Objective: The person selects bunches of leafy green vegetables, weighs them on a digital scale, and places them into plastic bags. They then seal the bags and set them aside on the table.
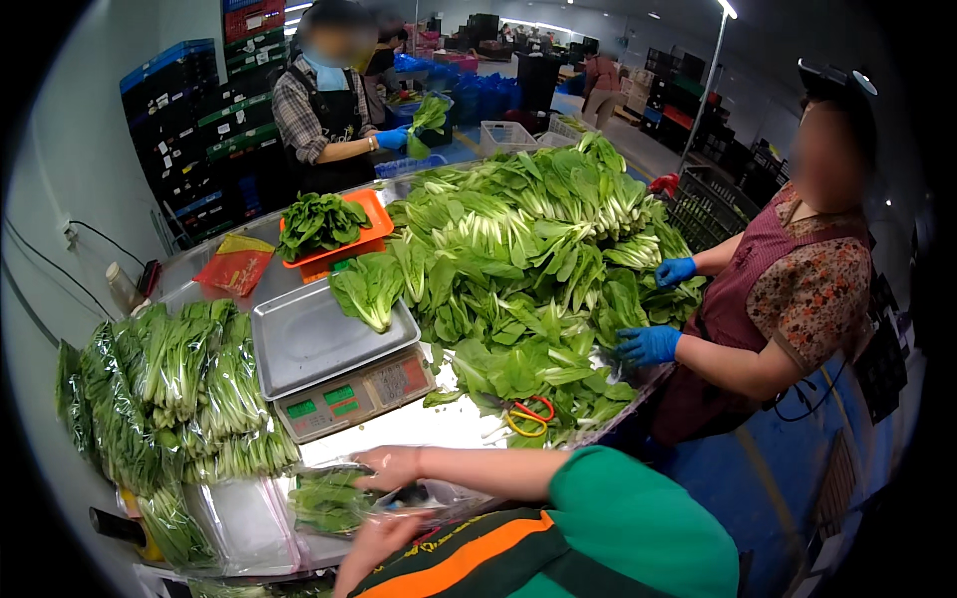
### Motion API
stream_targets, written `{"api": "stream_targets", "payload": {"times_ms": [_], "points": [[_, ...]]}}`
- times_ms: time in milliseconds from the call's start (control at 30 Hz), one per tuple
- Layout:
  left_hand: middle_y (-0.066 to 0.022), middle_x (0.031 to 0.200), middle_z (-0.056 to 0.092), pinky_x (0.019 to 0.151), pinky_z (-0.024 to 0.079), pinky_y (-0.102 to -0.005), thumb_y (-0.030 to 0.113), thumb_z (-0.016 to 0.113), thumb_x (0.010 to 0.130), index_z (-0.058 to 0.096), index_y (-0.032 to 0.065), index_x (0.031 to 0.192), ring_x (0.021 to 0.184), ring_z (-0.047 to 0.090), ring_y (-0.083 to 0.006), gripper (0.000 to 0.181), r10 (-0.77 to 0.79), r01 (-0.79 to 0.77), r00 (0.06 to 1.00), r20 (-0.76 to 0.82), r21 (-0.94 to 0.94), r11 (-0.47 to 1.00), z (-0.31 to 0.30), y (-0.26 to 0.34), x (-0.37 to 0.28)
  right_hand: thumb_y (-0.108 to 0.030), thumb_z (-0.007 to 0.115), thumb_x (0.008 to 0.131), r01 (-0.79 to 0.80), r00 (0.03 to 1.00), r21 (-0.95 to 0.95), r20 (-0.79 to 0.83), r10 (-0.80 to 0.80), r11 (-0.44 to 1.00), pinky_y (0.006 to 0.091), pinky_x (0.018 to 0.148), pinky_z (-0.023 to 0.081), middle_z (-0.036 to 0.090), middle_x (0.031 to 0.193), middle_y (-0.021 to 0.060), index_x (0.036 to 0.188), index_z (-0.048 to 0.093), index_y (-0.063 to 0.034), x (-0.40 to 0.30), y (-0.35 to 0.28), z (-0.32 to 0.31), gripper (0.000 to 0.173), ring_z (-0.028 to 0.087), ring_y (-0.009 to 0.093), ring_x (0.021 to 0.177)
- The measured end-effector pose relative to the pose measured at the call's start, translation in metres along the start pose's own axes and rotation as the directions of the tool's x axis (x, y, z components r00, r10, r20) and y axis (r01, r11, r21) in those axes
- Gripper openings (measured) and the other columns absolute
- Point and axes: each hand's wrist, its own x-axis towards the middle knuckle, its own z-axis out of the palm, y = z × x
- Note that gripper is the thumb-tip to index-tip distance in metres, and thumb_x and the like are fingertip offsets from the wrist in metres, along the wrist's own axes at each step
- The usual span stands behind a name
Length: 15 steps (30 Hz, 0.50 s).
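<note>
A clear plastic bag of leafy greens point(329, 499) lies at the table's near edge, between my hands. My right hand point(390, 468) grips its far side. Blurred, my left hand point(390, 529) holds the film on the near side. Just beyond is a digital scale point(355, 392) with a metal pan point(299, 351); one leafy bunch point(370, 288) lies on the pan's right side. Bagged greens point(179, 374) are stacked to the left. Scissors with red and yellow handles point(531, 415) rest by loose leaves, right of the scale.
A large heap of leafy greens point(516, 247) covers the middle. An orange tray point(377, 213) holds more greens. Flat plastic bags point(239, 523) lie near left. Blue-gloved co-workers stand across the table and at the right. Crates point(172, 127) rise behind; a metal post is at back right.
</note>
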Motion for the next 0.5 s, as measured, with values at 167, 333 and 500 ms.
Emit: {"api": "stream_targets", "payload": {"times_ms": [167,333,500], "points": [[-0.0199,0.086,0.067,0.073,0.053,-0.0336,0.006,0.044,0.088,0.065,-0.0081,0.095,0.078,0.065,-0.0246,0.026,0.503,-0.488,0.851,-0.153,0.128,0.864,-0.025,0.117,-0.038,-0.012,0.054,0.082,0.112,0.984,-0.221,-0.109,-0.139,0.969,0.0493,0.069,0.045,0.060,0.079,0.0242,0.125,0.042,-0.0001,-0.056,-0.077,-0.069,0.046,0.058,0.043,0.075],[-0.0233,0.079,0.065,0.065,0.053,-0.0357,0.008,0.044,0.088,0.064,-0.0110,0.087,0.068,0.064,-0.0278,0.028,0.599,-0.664,0.743,-0.300,-0.214,0.717,-0.043,0.121,-0.054,-0.009,0.056,0.077,0.450,0.732,-0.272,-0.433,-0.526,0.850,0.0463,0.061,0.047,0.060,0.074,0.0207,0.112,0.054,-0.0070,-0.065,-0.107,-0.080,0.035,0.059,0.039,0.070],[-0.0222,0.072,0.064,0.055,0.051,-0.0343,0.022,0.049,0.093,0.062,-0.0108,0.082,0.060,0.063,-0.0262,0.037,0.453,-0.557,0.825,-0.337,-0.355,0.751,-0.052,0.097,-0.042,0.001,0.060,0.071,0.312,0.722,-0.357,-0.513,-0.464,0.880,0.0398,0.057,0.049,0.061,0.074,0.0156,0.102,0.059,-0.0085,-0.095,-0.120,-0.099,0.032,0.061,0.034,0.066]]}}
